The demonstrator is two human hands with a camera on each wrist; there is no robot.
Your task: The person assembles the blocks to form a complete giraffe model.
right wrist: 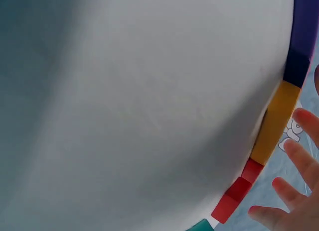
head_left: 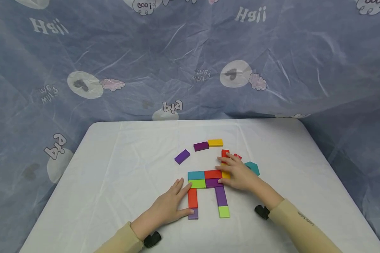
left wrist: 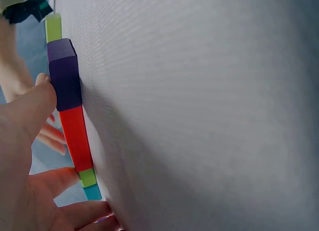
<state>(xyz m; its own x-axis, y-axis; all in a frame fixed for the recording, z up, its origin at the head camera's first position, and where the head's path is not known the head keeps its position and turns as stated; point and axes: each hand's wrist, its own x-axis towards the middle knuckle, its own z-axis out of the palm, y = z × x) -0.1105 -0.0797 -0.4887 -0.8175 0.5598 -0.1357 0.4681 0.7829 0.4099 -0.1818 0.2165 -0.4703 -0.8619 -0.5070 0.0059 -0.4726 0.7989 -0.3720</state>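
Flat coloured blocks form a four-legged-looking outline. A blue block [head_left: 196,175] and a red block [head_left: 213,174] lie above a lime block [head_left: 197,184] and a purple block [head_left: 210,182]. My left hand [head_left: 168,205], fingers spread, touches the left column: its thumb is at the end purple block [left wrist: 65,76], its index finger by the lime one beyond the red leg block [left wrist: 76,139]. My right hand [head_left: 240,174] hovers with fairly straight fingers over an upright column of a yellow block [right wrist: 279,121] and a red block [head_left: 225,153], partly hiding them. Its thumb tip overlaps the purple block's end.
Right of the outline, a teal block [head_left: 253,168] and another red block [head_left: 238,156] are partly covered by the right hand. Behind lie a tilted violet block [head_left: 182,156], a dark purple block [head_left: 201,146] and a yellow block [head_left: 215,143]. A white cloth covers the table [head_left: 130,158].
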